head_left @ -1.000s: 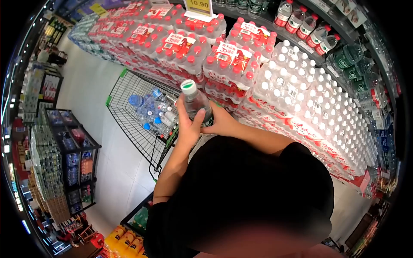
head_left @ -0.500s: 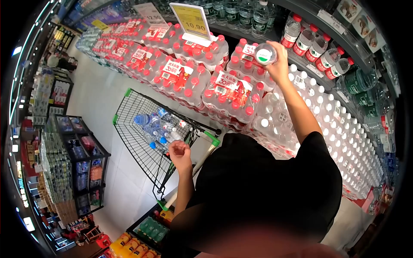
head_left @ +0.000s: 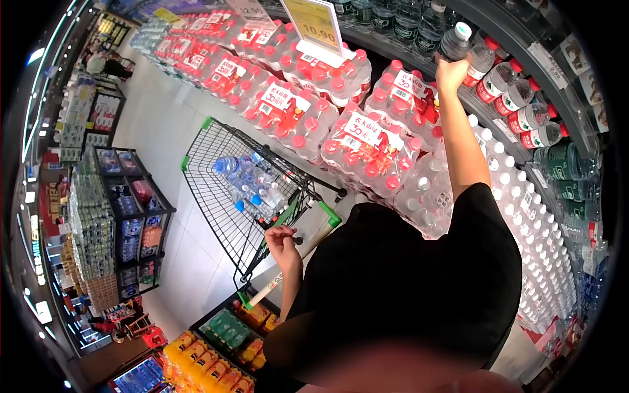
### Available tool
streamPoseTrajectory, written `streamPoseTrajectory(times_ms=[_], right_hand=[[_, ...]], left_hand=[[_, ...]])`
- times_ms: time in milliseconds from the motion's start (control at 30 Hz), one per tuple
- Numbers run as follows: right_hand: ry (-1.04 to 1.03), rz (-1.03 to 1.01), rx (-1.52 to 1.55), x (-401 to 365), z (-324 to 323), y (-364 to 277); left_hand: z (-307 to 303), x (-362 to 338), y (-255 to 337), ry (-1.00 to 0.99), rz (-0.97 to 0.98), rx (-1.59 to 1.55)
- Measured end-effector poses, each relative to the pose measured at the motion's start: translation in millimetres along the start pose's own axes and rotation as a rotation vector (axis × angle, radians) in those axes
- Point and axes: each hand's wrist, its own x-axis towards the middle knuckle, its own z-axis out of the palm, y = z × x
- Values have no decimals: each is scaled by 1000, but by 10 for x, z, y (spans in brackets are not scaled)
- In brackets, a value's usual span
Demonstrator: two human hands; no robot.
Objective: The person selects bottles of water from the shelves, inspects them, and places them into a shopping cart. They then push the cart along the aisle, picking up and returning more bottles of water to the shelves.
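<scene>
My right hand is wrapped round a bottle with a white and green cap, held upright at the shelf edge. Beside it on the shelf stand red-capped bottles and green-labelled bottles. My left hand is raised near the cart handle with its fingers curled; whether they hold anything is unclear. Several bottles lie inside the wire shopping cart.
Stacked red-labelled bottle packs run alongside the cart, with a yellow price sign above. White-capped bottles stand at right. A black display rack is at left, orange drinks below.
My right hand has moved up and to the right with the bottle, from above the red-labelled packs to the shelf. My left hand has shifted slightly down and right. The view has turned a little.
</scene>
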Motion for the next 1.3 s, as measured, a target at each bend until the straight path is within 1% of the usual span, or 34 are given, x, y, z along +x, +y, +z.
streamPoseTrajectory(times_ms=[133,200,233,333,433,533,600,667,733,800,867,900,967,1067,1100,1167,1200,1233,1267,1300], right_hand=[[-65,5,-111,137,71,216],[-136,31,-141,185,25,299],[-126,-39,-150,197,12,339],[-146,-136,-205,272,34,494],[-198,-63,-242,293,56,531],[-240,-69,-267,246,88,633],[-146,-195,-55,-32,35,538],[-16,-239,-143,-493,-67,336],[-85,-141,74,-915,-212,21],[-174,-34,220,-1257,-233,-57],[-224,-65,377,-1614,-213,-272],[-272,-82,373,-1752,-232,-474],[-355,-111,531,-2030,-163,-755],[-520,-168,675,-2463,-143,-1191],[-560,-205,705,-2641,-151,-1310],[-741,-222,692,-2994,-283,-1533],[-824,-241,684,-3201,-318,-1525],[-935,-238,648,-3375,-417,-1608],[-1100,-271,556,-3498,-518,-1656],[-1177,-380,555,-3664,-528,-1619]], left_hand=[[51,-11,42,64,4,95],[31,-16,29,48,-10,56],[13,-7,11,35,-12,49],[-27,30,-26,13,-26,34],[-59,90,-17,10,-35,48],[-109,143,-8,-15,-36,51],[-160,166,4,-18,-35,73],[-254,166,-20,-29,-26,41],[-314,130,5,12,-34,1],[-429,81,-8,37,-27,-7],[-541,40,-26,101,-18,35],[-632,32,-62,120,-10,35],[-867,12,-180,124,-6,26],[-997,-20,-48,221,-2,10],[-1107,-32,-51,227,-40,71],[-1225,-61,35,248,-55,-14],[-1289,-76,72,256,-64,-56],[-1392,-113,98,263,-157,-34],[-1488,-125,100,251,-171,11],[-1589,-129,68,242,-187,55]])
